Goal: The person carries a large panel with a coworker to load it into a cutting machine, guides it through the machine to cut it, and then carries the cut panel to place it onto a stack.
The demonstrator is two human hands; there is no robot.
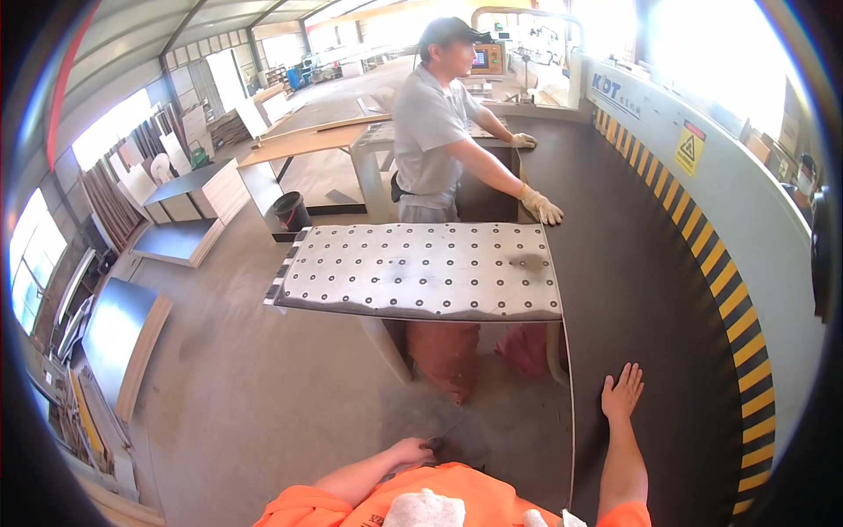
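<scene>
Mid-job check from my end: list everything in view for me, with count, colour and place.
Dark panel: 1, near-black, along the machine
Machine beam: 1, pale grey, right side
Striped strip: 1, yellow and black, along the beam
Warning label: 1, yellow, on the beam
Near dotted table: 1, whitish with dark dots, centre
Sacks: 2, reddish, under that table
Bucket: 1, dark, left of the co-worker
Board stacks: several, dark-topped, left floor
Co-worker: 1, grey shirt, beyond the table
Gloves: 2, pale, on the co-worker's hands
Left hand: 1, bare, lower centre, grip unclear
Right hand: 1, bare, flat on the panel
</scene>
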